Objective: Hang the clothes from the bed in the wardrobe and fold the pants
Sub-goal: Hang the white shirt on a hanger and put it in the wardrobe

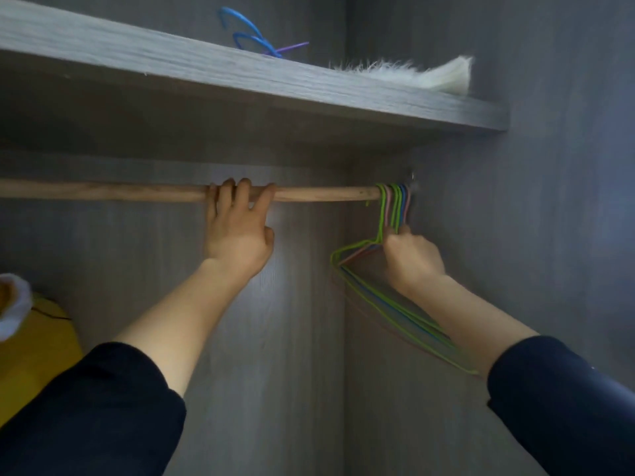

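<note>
Your left hand (pixel 237 231) is gripping the wooden rail (pixel 103 190); your right hand (pixel 412 261) is clasping likely light, springy wire hangers (pixel 395 206) by their necks.

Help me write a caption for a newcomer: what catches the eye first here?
The left hand grips the wooden rail at centre; the right hand holds a bunch of coloured wire hangers hooked at the rail's right end. On the shelf above lie loose blue hangers and a white furry item.
</note>
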`<state>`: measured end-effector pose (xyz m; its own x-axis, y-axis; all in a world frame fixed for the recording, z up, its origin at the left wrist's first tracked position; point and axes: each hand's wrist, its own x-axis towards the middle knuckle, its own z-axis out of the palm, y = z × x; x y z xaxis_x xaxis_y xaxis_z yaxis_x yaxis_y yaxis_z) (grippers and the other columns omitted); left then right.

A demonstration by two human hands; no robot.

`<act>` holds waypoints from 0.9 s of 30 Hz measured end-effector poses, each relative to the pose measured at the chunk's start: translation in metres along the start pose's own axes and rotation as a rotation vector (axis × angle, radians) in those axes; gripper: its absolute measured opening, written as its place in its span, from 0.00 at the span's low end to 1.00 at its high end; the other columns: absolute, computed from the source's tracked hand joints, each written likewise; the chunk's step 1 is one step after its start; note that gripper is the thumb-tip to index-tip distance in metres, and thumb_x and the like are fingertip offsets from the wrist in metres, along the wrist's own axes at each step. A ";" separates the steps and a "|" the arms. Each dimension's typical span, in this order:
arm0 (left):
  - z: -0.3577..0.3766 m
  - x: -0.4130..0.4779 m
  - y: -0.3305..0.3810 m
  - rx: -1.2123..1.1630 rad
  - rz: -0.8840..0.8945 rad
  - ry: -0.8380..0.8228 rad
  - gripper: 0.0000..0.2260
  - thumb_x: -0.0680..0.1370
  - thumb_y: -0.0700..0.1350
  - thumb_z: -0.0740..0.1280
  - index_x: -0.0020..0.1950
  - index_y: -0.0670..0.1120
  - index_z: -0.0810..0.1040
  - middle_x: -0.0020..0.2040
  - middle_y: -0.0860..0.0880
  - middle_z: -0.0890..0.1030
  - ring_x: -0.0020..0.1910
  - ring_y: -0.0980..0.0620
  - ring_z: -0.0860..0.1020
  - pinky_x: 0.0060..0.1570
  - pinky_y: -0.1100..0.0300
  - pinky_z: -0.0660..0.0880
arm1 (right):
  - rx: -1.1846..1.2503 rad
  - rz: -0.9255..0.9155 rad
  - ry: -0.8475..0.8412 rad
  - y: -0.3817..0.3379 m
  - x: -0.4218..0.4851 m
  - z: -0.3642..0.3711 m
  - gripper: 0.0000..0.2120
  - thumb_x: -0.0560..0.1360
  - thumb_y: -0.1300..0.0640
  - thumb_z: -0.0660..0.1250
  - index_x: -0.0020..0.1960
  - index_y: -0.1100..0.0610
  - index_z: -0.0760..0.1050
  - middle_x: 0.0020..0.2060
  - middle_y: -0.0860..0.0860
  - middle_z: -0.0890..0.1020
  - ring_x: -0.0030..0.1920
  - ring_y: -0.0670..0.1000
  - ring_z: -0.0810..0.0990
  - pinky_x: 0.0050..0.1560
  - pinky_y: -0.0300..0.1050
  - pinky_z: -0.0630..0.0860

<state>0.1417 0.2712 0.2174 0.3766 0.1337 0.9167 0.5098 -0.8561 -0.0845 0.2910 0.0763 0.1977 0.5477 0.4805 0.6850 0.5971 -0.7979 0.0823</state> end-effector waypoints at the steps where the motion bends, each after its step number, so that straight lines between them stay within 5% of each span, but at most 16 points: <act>1: 0.000 -0.001 0.000 0.001 0.001 0.005 0.30 0.70 0.42 0.66 0.73 0.47 0.67 0.66 0.39 0.69 0.67 0.36 0.63 0.72 0.41 0.50 | -0.002 -0.007 0.009 0.000 0.001 0.001 0.17 0.74 0.62 0.65 0.62 0.61 0.71 0.56 0.60 0.77 0.54 0.63 0.80 0.45 0.52 0.75; 13: -0.003 0.002 0.003 0.041 -0.027 -0.032 0.31 0.71 0.44 0.67 0.74 0.48 0.64 0.67 0.41 0.68 0.68 0.38 0.62 0.73 0.42 0.49 | 0.543 0.101 0.054 -0.019 0.021 -0.015 0.07 0.74 0.56 0.63 0.44 0.59 0.76 0.46 0.63 0.80 0.51 0.65 0.79 0.45 0.50 0.73; 16: -0.007 0.003 0.005 0.058 -0.028 -0.076 0.32 0.71 0.47 0.67 0.74 0.50 0.62 0.66 0.42 0.67 0.67 0.39 0.62 0.73 0.43 0.50 | 0.751 0.095 0.018 -0.029 0.018 -0.014 0.19 0.79 0.51 0.62 0.31 0.56 0.66 0.32 0.56 0.73 0.40 0.60 0.72 0.39 0.46 0.66; 23: -0.007 -0.031 0.017 -0.168 -0.062 -0.161 0.36 0.72 0.50 0.68 0.77 0.52 0.57 0.79 0.42 0.49 0.77 0.42 0.44 0.74 0.45 0.45 | 0.870 0.089 -0.089 -0.038 -0.041 -0.008 0.15 0.81 0.53 0.59 0.37 0.57 0.70 0.30 0.54 0.72 0.36 0.55 0.73 0.39 0.49 0.72; 27: 0.008 -0.106 0.042 -0.338 -0.031 -0.336 0.32 0.75 0.48 0.65 0.77 0.49 0.58 0.79 0.43 0.52 0.78 0.44 0.49 0.74 0.48 0.47 | 0.919 0.137 -0.226 -0.031 -0.096 -0.001 0.14 0.79 0.57 0.60 0.34 0.55 0.68 0.25 0.52 0.72 0.21 0.50 0.73 0.24 0.39 0.69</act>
<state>0.1292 0.2252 0.1135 0.6229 0.2684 0.7348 0.2658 -0.9560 0.1240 0.2192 0.0551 0.1301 0.6898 0.5400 0.4823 0.6934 -0.3014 -0.6545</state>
